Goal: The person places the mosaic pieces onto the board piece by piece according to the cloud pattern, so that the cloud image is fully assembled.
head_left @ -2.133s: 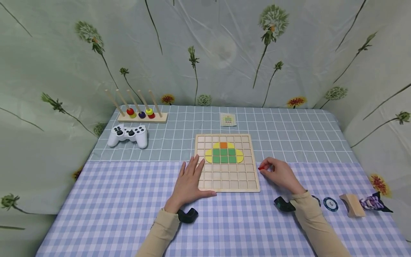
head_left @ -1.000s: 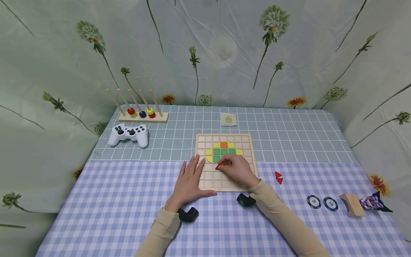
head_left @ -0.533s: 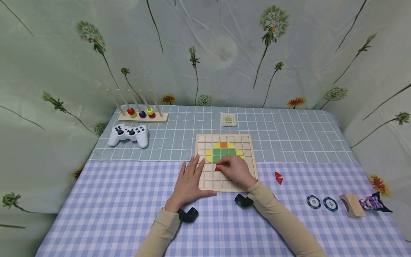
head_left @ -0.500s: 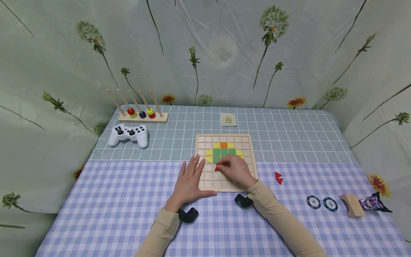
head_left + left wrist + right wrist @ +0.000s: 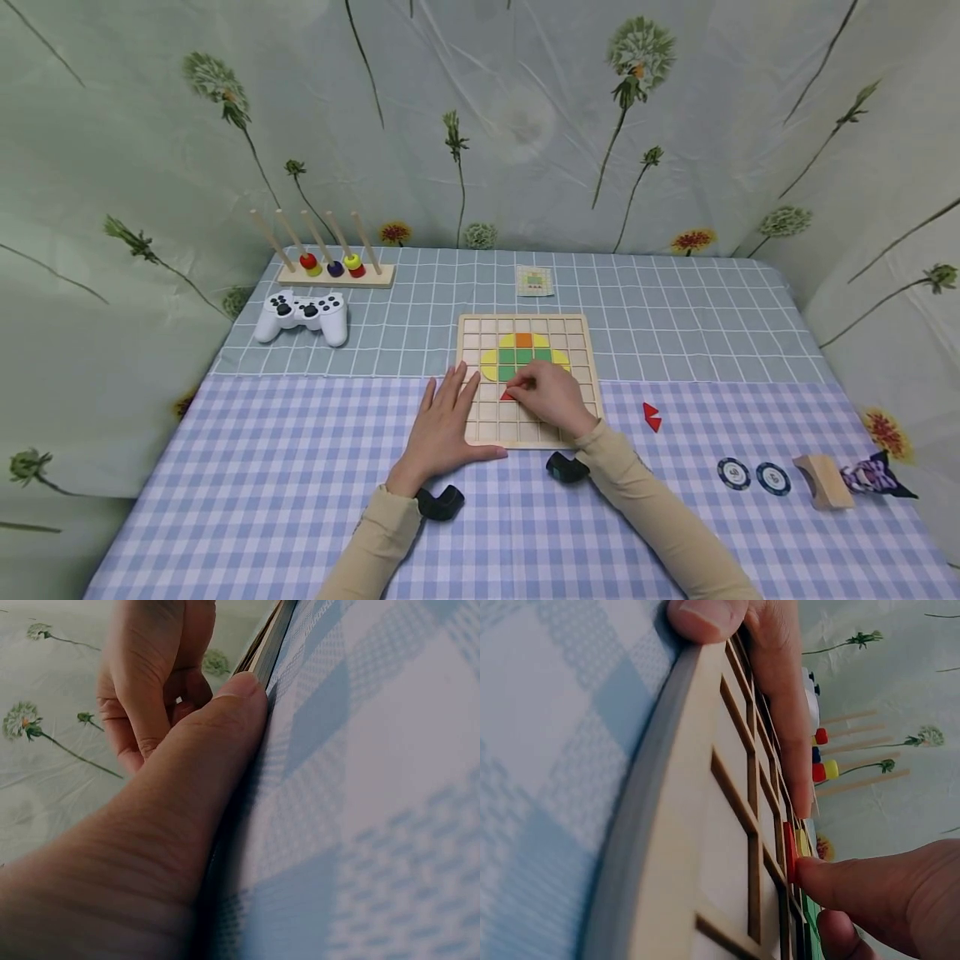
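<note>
Right hand (image 5: 551, 398) first: I see it over the wooden grid board (image 5: 585, 333), fingers curled and pinching a red triangle piece (image 5: 507, 395) that sits in a cell just below the green squares (image 5: 523, 363); my right wrist view shows a fingertip (image 5: 832, 879) pressed against that red piece's edge. From there I go by size. Beneath everything lies the bench (image 5: 300, 517) with its checked cloth. On it the board holds a picture of yellow, green and orange tiles. Left hand (image 5: 444, 425) lies flat, fingers straight, across the board's near left corner, thumb along its front edge. Farther left sits a white game controller (image 5: 302, 314), behind it a peg rack (image 5: 333, 271). Two more red triangles (image 5: 652, 417) rest right of the board, apart from it.
</note>
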The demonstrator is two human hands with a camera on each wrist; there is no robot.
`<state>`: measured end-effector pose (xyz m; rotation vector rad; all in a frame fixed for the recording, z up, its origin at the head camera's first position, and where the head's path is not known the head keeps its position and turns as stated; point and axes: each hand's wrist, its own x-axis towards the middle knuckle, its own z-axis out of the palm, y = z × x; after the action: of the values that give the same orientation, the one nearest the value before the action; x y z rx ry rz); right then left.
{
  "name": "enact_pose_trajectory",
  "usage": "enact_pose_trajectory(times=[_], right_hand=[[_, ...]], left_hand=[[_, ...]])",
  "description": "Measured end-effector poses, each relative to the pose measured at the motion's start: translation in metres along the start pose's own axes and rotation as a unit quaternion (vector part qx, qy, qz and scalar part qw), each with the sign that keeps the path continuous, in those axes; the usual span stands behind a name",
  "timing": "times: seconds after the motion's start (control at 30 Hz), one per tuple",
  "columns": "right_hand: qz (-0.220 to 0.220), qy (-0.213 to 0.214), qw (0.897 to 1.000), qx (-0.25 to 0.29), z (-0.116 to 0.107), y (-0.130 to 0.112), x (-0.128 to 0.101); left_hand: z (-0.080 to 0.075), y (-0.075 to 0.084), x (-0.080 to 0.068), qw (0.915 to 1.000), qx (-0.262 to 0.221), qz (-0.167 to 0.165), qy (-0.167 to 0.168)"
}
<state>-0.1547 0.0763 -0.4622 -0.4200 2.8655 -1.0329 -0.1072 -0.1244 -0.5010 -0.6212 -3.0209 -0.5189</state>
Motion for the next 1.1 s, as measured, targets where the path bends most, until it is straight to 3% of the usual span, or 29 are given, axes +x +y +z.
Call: enact_pose_trajectory(times=[0.33, 0.7, 0.87, 1.1], right_hand=[[0.002, -0.005, 0.999, 0.037, -0.012, 0.012, -0.019], [0.004, 0.074, 0.997, 0.02, -0.061, 0.057, -0.052], [0.049, 0.09, 0.995, -0.004, -0.082, 0.079, -0.068], [0.123, 0.065, 0.99, -0.038, -0.104, 0.101, -0.086]], left_hand=[[0.002, 0.001, 0.0, 1.0, -0.005, 0.0, -0.003], [0.003, -0.001, -0.001, 0.9999, -0.007, 0.004, 0.009], [0.004, -0.001, -0.001, 0.9999, -0.006, 0.005, 0.01], [0.004, -0.002, 0.0, 0.9999, -0.006, 0.008, 0.014]])
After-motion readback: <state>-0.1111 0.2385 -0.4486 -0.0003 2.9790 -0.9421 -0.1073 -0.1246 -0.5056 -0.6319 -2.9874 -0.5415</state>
